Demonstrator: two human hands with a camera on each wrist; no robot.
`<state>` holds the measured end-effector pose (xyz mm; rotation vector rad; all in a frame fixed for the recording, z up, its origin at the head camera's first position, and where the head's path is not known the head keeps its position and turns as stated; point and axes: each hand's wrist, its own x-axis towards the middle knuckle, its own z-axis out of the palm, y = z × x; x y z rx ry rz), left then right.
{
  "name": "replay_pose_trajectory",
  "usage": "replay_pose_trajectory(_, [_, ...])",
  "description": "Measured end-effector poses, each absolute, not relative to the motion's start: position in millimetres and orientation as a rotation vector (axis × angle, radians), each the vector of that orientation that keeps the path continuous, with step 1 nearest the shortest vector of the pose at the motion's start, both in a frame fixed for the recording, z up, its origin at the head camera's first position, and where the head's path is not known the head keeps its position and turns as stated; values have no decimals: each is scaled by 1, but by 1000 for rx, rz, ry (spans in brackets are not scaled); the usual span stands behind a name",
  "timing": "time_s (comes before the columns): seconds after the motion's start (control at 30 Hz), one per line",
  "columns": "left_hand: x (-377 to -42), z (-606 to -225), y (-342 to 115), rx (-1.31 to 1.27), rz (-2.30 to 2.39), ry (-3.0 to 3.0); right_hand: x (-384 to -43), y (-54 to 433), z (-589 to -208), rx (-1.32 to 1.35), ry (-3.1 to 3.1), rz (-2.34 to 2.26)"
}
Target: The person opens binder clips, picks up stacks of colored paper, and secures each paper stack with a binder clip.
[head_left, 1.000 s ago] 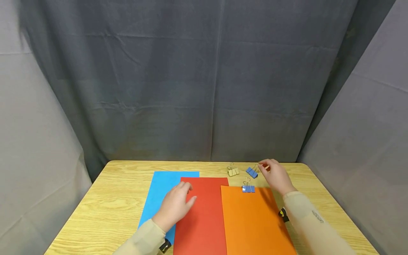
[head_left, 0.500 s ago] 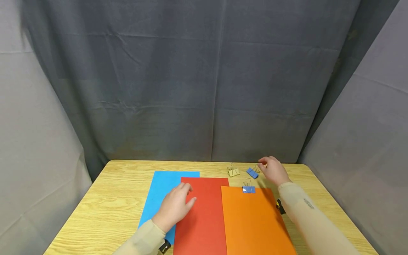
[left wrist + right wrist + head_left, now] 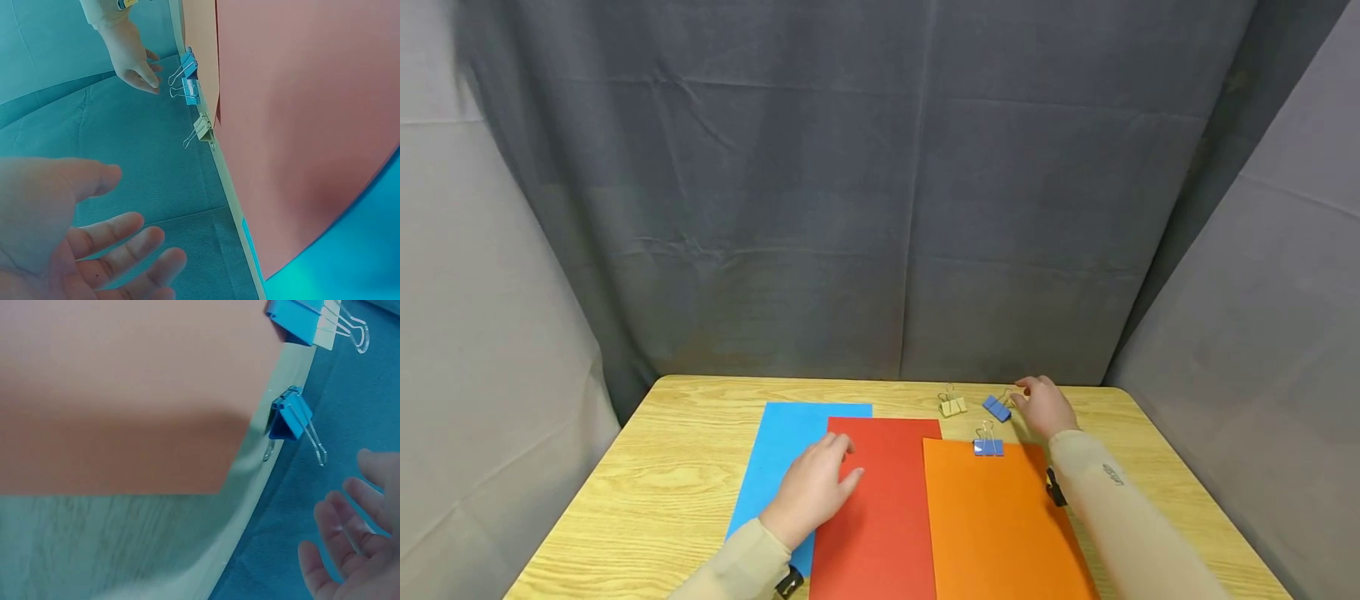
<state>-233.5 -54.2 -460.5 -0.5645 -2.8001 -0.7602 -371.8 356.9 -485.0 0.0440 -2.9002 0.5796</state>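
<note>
Hovering by loose blue clip (image 3: 997,408): right hand (image 3: 1047,407), fingers relaxed, empty; left hand (image 3: 810,485) likewise. Second clip (image 3: 988,448) sits on orange sheet (image 3: 992,525) — red sheet (image 3: 883,517), blue sheet (image 3: 782,442) show none; yellow clip (image 3: 953,407) spare.

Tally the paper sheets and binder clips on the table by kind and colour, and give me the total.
Blue sheet: 1
Red sheet: 1
Orange sheet: 1
Blue binder clips: 2
Yellow binder clip: 1
Total: 6
</note>
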Motion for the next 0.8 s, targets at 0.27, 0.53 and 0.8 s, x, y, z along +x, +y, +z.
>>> replay_pose_trajectory(0.27, [-234, -462, -55, -572, -752, -2824, -378, 359, -494, 32, -2949, 548])
replay_pose_trajectory(0.53, [-234, -462, -55, -569, -746, -2822, -381, 359, -502, 42, -2967, 502])
replay_pose_trajectory(0.8, [-234, -463, -54, -577, -748, -2832, -384, 355, -509, -7, -2982, 485])
